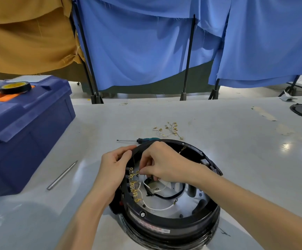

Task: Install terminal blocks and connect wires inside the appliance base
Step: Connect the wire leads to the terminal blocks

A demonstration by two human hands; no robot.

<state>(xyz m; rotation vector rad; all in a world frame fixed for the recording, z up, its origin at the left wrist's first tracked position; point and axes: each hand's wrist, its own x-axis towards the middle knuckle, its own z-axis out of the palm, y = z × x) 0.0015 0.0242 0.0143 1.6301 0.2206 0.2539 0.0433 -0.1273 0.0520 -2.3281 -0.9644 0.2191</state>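
Workshop, head view: A pale worktable is pictured before blue curtains and an ochre cloth, both hung on black stands.
Table clutter: A blue toolbox topped by a roll of black tape is set at the left. A screwdriver, a metal rod and a scatter of loose leads are laid nearby.
Appliance base: The round black appliance base is stood open side up at the near edge of the table, directly in front of the person.
Terminal blocks: A row of brass-tabbed terminal blocks is seen along the inner left wall. A white wire and a black wire are looped across the floor of the shell.
Left hand: The rim is gripped by the left hand, with the fingers curled over the edge from outside.
Right hand: A small brass connector is pinched by the fingertips of the right hand, right at the top of the row.
Handling: The shell is judged rigid and fairly weighty, and best steadied by its rim. The leads are thought limp and light, the tabs thin and easily bent. Each lead is best taken by its crimped metal end, not by the wire.
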